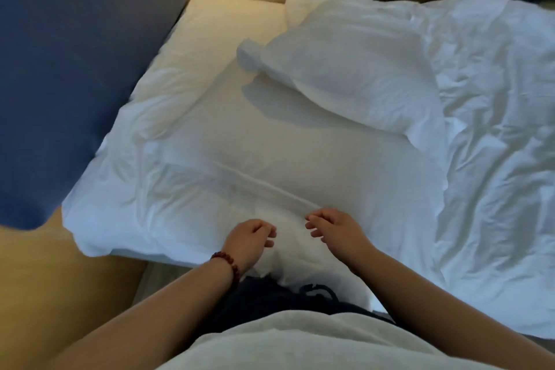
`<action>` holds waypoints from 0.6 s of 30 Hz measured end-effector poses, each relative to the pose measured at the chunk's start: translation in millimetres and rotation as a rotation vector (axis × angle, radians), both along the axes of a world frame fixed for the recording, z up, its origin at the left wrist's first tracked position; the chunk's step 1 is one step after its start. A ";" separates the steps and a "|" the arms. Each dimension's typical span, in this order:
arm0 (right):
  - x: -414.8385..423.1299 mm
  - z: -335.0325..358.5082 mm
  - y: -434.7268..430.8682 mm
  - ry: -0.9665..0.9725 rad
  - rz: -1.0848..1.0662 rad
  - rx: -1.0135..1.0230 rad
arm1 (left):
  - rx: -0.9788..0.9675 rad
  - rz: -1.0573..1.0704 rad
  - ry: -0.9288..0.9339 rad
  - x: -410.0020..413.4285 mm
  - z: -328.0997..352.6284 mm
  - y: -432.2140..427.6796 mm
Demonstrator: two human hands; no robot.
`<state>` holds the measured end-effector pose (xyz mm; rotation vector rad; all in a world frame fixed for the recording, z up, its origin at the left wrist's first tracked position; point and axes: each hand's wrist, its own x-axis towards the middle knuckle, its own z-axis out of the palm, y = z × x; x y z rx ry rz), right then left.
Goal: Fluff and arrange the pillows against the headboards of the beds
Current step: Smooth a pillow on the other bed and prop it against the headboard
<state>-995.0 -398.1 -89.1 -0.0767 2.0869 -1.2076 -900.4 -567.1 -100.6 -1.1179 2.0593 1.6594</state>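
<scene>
Directly below us a flat white pillow [240,159] lies on the bed beside the blue headboard [75,69] at left, with a plumper pillow [354,69] overlapping its far right end. Our left hand [249,240] and right hand [336,228] hover apart over its near edge, fingers loosely curled, holding nothing. A rumpled duvet [495,129] spreads to the right.

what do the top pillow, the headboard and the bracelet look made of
Top pillow: white woven cloth cover, likely cotton, matte, with soft creases and a puffy filling.
Headboard: dark blue padded upholstery with a smooth face and rounded edge. Fabric or faux leather; too blurred to tell.
Bracelet: dark red round beads, slightly glossy, perhaps wood or stone.
</scene>
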 end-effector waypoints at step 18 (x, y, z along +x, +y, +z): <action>-160.5 84.0 -53.4 0.525 -0.413 -0.115 | 0.229 -0.034 0.337 -216.3 95.2 -53.4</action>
